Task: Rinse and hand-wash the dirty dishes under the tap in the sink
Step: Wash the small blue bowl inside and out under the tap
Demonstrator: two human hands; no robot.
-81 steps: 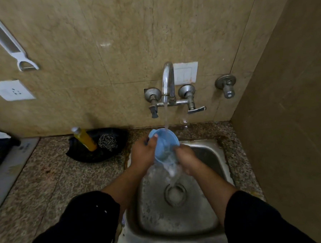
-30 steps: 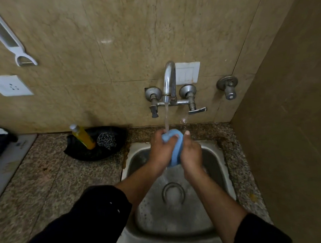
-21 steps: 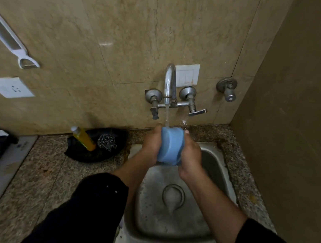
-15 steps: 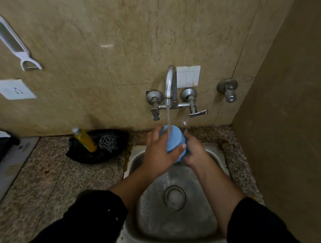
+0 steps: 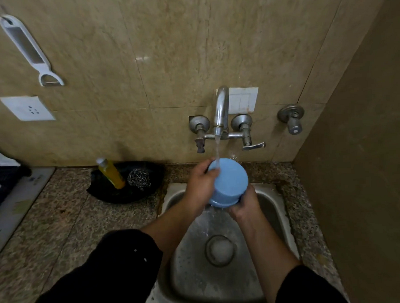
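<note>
Reaching up from the bottom edge, 2 black sleeves (image 5: 97,284) end in bare forearms over the dull stainless-steel sink (image 5: 272,207), whose round drain (image 5: 220,250) lies between them. Above the basin, both hands hold the light blue plastic cup (image 5: 229,184), which is tilted with its closed base up and its wider rim lowest. The left hand (image 5: 199,188) grips the cup's left side, fingers curled round the far wall and thumb on the near edge of the base. The right hand (image 5: 244,204) cups the lower rim from the right, its fingers clamped underneath and mostly hidden. A thin stream of water (image 5: 217,150) strikes the far edge of the base and runs off the rim into the basin.

On the speckled granite table (image 5: 59,228) left of the sink sits a shallow black dish (image 5: 127,195) carrying a yellow liquid bottle (image 5: 111,173), which leans, and a steel wire scrubber (image 5: 139,179) just beside it.

On the beige tiled wall are the curved chrome tap (image 5: 222,108), a white switch plate (image 5: 245,100) behind it, a separate metal valve (image 5: 291,117) to the right, a white socket (image 5: 27,109) and a white hanging peeler (image 5: 30,48).
</note>
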